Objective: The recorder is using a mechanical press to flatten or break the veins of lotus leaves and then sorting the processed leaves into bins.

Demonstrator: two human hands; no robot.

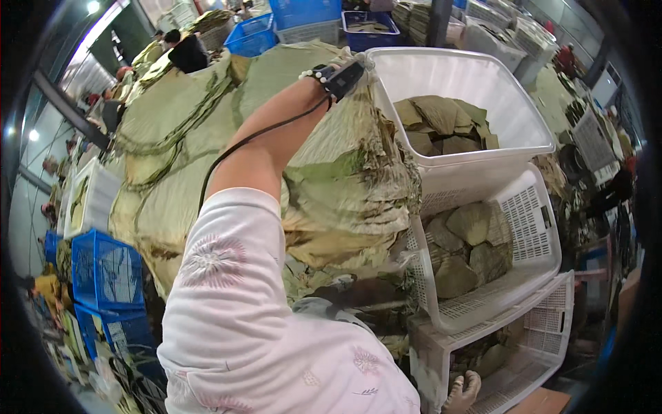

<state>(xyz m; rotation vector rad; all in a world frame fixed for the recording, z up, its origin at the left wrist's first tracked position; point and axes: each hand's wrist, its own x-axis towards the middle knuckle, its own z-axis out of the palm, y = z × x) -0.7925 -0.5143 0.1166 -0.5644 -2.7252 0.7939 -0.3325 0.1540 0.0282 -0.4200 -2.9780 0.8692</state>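
My left arm in a white flowered sleeve reaches up across the middle of the view. A black wrist device with a cable sits on it. My left hand is mostly hidden at the top of a thick bundle of large dried green-brown leaves, which hangs from it against my forearm. The bundle's top touches the near left corner of a white plastic basket. That basket holds several folded leaves. My right hand is out of view.
Two more white baskets are stacked below, the middle one holding folded leaves. A big heap of spread leaves lies left. Blue crates stand left and behind. A foot shows at the bottom. Other people work far left.
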